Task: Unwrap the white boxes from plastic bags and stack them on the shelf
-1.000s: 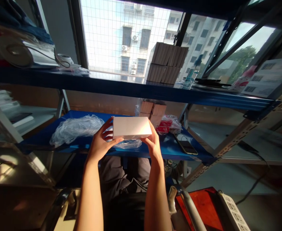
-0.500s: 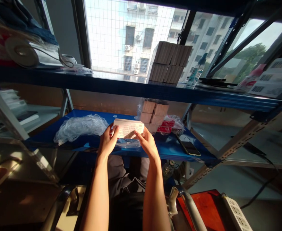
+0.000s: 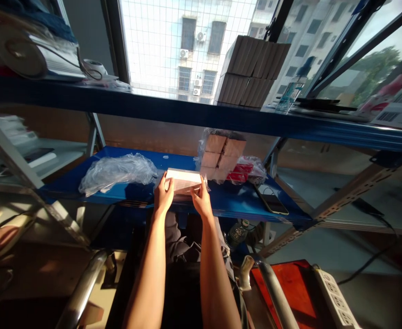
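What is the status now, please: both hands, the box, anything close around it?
Left hand and right hand both grip white box, low over blue shelf. Plastic bag left, stacked boxes right.

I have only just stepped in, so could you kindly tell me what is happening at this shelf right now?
A person seated at a blue shelf holds a small white box with both hands, the left hand on its left end and the right hand on its right end. The box is low over the shelf's front edge. A crumpled clear plastic bag lies to the left, stacked boxes stand behind, and a phone lies to the right.
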The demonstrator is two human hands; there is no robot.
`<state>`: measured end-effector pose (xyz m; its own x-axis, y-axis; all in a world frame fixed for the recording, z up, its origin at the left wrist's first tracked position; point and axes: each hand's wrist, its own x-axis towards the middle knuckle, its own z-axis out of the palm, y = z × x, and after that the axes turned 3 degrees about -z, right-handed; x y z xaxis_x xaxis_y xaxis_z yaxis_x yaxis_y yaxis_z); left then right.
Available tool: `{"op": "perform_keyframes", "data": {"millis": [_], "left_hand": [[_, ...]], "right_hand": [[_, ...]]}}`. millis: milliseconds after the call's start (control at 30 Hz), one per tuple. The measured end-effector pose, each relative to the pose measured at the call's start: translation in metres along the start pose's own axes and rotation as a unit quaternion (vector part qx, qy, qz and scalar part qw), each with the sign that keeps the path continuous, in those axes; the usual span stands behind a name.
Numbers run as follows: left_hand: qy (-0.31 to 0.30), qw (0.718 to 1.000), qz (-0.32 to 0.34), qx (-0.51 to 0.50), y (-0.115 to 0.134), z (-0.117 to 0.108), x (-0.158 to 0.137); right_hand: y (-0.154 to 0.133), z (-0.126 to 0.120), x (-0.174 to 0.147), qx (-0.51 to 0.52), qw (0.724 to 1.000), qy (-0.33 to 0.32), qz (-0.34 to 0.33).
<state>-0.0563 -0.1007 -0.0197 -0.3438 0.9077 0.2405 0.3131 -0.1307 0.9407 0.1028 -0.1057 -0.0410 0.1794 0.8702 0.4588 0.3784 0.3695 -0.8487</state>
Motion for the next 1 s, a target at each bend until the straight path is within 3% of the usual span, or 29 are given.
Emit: {"op": "perform_keyframes", "data": {"millis": [200,267,367,500,600,700,867,1000], "left_hand": [[0.108,0.988,0.019,0.109,0.004,-0.035,0.007],[0.081,0.985,0.010,0.154,0.002,-0.041,0.009],[-0.001,0.988,-0.011,0.153,-0.004,-0.039,0.010],[0.009,0.999,0.049,-0.002,-0.002,-0.022,0.009],[-0.010,0.985,0.122,-0.125,0.012,-0.014,0.007],[-0.029,0.972,0.171,-0.160,0.028,-0.017,0.003],[-0.003,0.957,0.225,-0.183,0.046,-0.038,-0.008],[0.014,0.941,0.281,-0.188,0.054,-0.046,-0.014]], "right_hand": [[-0.002,-0.007,0.006,-0.113,0.983,0.134,0.043],[-0.001,-0.008,0.005,-0.148,0.976,0.134,0.090],[0.005,-0.007,0.004,-0.112,0.981,0.082,0.138],[0.004,-0.007,0.007,0.026,0.995,0.078,0.053],[-0.010,-0.012,0.010,0.121,0.990,0.064,-0.023],[-0.032,-0.022,0.009,0.167,0.983,0.047,-0.053],[-0.065,-0.041,0.002,0.251,0.962,0.050,-0.097],[-0.082,-0.051,-0.001,0.232,0.963,0.057,-0.122]]}}
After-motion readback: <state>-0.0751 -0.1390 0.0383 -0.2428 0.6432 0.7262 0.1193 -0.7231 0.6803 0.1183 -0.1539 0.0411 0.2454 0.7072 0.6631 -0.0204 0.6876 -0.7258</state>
